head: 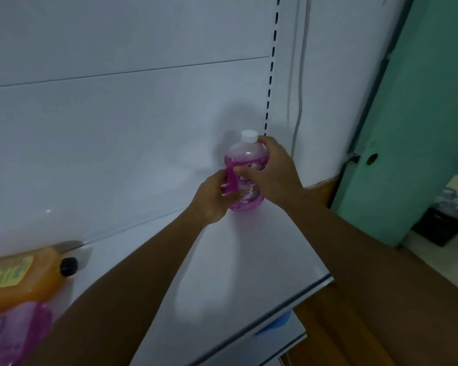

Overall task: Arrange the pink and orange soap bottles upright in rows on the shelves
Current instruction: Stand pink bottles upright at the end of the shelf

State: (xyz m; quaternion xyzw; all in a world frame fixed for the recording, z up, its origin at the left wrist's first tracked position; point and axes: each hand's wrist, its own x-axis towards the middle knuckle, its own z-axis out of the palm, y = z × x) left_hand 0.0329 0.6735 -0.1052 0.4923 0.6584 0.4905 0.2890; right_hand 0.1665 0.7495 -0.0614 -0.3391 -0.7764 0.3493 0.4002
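Note:
A pink soap bottle [245, 159] with a white cap stands upright at the back right corner of the white shelf [249, 260], close to the back panel. My left hand [212, 199] grips its handle from the left. My right hand [273, 173] wraps its right side, fingers across the label. At the lower left, an orange soap bottle [19, 281] with a black cap lies on its side on the shelf. A second pink soap bottle [13, 334] lies flat just in front of it, partly cut off by the frame's edge.
A slotted upright [271, 75] runs up the back panel just right of the held bottle. Below the shelf's front edge, a lower shelf [283, 339] shows something blue. To the right are a green door [421, 128] and a dark crate of bottles [447, 217] on the floor.

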